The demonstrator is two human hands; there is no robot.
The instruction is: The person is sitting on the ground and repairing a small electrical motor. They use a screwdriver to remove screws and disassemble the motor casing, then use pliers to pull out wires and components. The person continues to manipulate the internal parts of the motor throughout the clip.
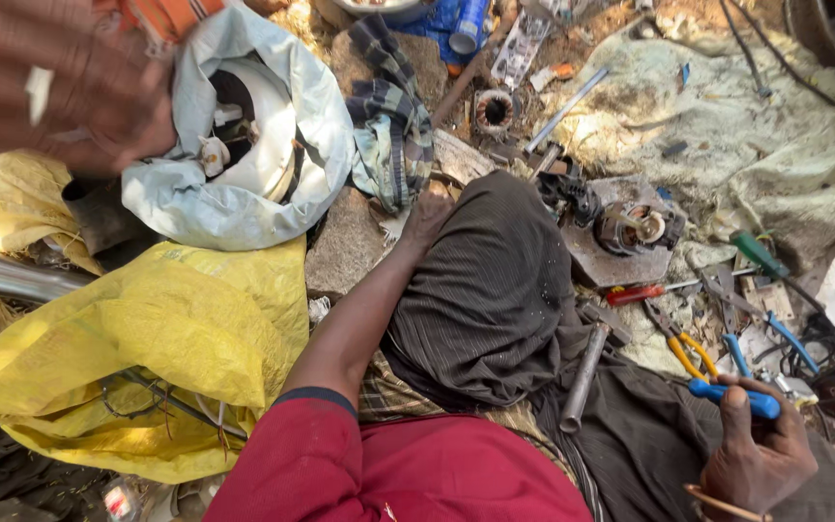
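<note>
While hands [761, 454] work, dirt ground [630, 29] strewn with tools, yellow sack [176, 338].

Your left hand [429, 215] is half hidden behind your dark-trousered knee [495, 280], so its grip cannot be told. A blurred hand [60, 82] is cut off by the top left corner. The blue-handled tool [732, 396] in your right hand [756, 454] hides its tip.

tools [717, 319] and motor parts [630, 227] crowd the ground (right side); yellow sack [176, 329] blocks left.
</note>
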